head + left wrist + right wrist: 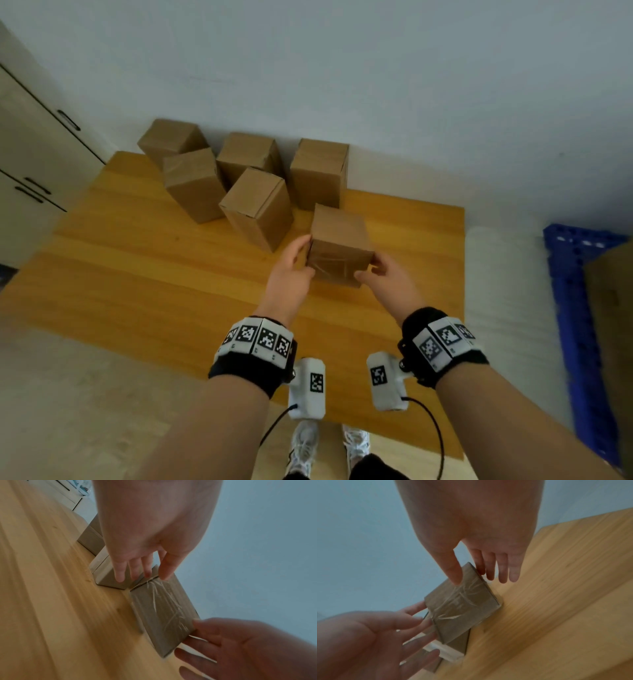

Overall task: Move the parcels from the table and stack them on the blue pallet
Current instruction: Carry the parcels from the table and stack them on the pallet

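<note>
Several brown cardboard parcels stand on the wooden table [137, 267]. The nearest parcel [339, 243] has clear tape across its near face. My left hand [303, 255] is at its left edge, thumb on the taped face and straight fingers along the left side. My right hand [370, 269] mirrors this at the right edge. In the left wrist view my left hand [145, 574] touches the top corner of the parcel [163, 612]. In the right wrist view my right hand [476, 577] has its thumb on the parcel [460, 608]. The blue pallet [568, 284] lies on the floor to the right.
The other parcels [257, 209] stand upright in a cluster behind, against the pale wall. A cardboard box [613, 308] sits on the pallet at the frame's right edge. A white cabinet [30, 144] stands left of the table.
</note>
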Demonstrator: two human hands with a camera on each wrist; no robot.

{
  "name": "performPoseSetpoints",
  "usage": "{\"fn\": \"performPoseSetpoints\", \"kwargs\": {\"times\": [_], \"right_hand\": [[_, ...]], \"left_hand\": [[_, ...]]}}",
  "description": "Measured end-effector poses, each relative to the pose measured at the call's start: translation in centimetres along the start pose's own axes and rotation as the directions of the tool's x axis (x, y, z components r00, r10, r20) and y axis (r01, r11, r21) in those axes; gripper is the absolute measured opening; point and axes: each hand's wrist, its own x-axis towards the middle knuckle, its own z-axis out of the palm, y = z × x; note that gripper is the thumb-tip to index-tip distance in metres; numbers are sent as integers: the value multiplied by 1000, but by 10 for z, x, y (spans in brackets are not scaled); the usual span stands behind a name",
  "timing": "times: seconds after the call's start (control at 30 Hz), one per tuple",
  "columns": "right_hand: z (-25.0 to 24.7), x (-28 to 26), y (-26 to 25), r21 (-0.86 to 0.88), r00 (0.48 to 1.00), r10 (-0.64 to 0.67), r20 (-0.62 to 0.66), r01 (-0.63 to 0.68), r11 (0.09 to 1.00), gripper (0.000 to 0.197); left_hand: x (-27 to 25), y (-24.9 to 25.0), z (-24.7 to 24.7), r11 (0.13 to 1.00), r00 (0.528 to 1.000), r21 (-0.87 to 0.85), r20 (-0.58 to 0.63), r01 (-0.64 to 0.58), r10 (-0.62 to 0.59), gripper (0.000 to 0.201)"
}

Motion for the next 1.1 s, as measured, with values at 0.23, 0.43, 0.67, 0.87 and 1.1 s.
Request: {"fn": "performPoseSetpoints", "kwargs": {"times": [0.23, 0.43, 0.67, 0.87, 1.1], "right_hand": [[-3, -31, -1, 22, 995, -89, 36, 88, 996, 82], [0, -44, -4, 22, 995, -85, -42, 86, 996, 62], [14, -40, 15, 56, 992, 62, -111, -56, 997, 50], [19, -46, 23, 50, 988, 137, -65, -134, 990, 52], [21, -62, 28, -103, 973, 229, -2, -228, 968, 53]], "left_hand": [[-18, 6, -16, 997, 997, -37, 22, -73, 74, 78], [-19, -9, -14, 999, 999, -39, -32, -27, 26, 42], [-18, -28, -2, 997, 997, 41, 39, 62, -63, 37], [-21, -46, 1, 990, 985, 77, 119, 116, -125, 42], [-28, -66, 8, 951, 962, 278, 192, 136, -194, 45]]}}
